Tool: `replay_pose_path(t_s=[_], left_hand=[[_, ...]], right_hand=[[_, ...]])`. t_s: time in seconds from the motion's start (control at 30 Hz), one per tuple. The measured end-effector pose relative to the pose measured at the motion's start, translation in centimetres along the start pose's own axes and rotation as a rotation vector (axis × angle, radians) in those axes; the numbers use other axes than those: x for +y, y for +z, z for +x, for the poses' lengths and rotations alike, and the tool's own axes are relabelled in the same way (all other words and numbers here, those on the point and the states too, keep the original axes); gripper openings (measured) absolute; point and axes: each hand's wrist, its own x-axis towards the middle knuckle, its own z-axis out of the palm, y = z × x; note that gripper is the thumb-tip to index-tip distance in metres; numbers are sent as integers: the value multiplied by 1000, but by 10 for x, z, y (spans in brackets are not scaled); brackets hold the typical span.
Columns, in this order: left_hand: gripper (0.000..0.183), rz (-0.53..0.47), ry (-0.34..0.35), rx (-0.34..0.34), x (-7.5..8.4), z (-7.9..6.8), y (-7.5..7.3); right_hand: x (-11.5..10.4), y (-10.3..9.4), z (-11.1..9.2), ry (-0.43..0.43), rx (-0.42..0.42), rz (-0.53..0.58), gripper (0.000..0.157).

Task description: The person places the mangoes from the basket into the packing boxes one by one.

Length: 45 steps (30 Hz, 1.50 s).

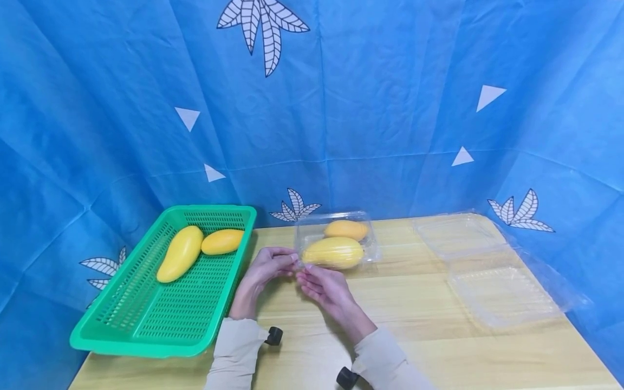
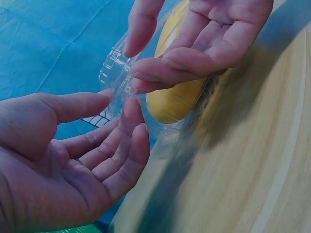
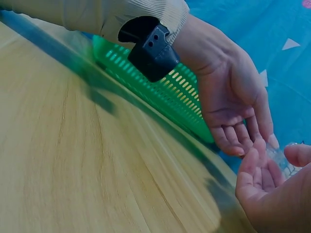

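Observation:
A clear plastic clamshell box (image 1: pixel 312 227) stands closed near the table's back edge. Inside lie a yellow mango (image 1: pixel 333 253) and, behind it, a smaller orange mango (image 1: pixel 346 230). At the box's near left corner, my left hand (image 1: pixel 263 268) pinches the clear rim between thumb and forefinger. My right hand (image 1: pixel 329 290) meets it there, thumb and forefinger on either side of the same rim. In the left wrist view the ridged plastic edge (image 2: pixel 115 60) runs between the fingers of both hands. Fingertips hide part of that corner.
To the left sits a green basket (image 1: pixel 146 346) holding a long yellow mango (image 1: pixel 180 254) and a smaller orange one (image 1: pixel 222 242). Another clear clamshell (image 1: pixel 502 292) lies unfolded on the right of the wooden table (image 1: pixel 414 325). A blue curtain (image 1: pixel 365 108) hangs close behind.

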Motion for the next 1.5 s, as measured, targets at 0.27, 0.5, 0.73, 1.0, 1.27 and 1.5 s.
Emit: replay_pose_path(t_s=[0.27, 0.5, 0.73, 1.0, 1.27, 1.5], left_hand=[[34, -14, -39, 20, -1, 2, 3], [33, -18, -41, 44, -1, 2, 4], [36, -19, -34, 51, 1, 3, 4], [34, -22, -46, 79, -1, 5, 7], [33, -27, -42, 84, -3, 6, 7], [31, -28, -33, 76, -3, 5, 7]], right_hand=[[1, 2, 1, -3, 19, -8, 34], [2, 2, 2, -9, 24, -12, 35], [1, 3, 4, -13, 39, -28, 34], [1, 2, 4, -9, 43, -22, 32], [1, 3, 4, -8, 49, -11, 31], [0, 0, 7, -3, 29, -16, 30]])
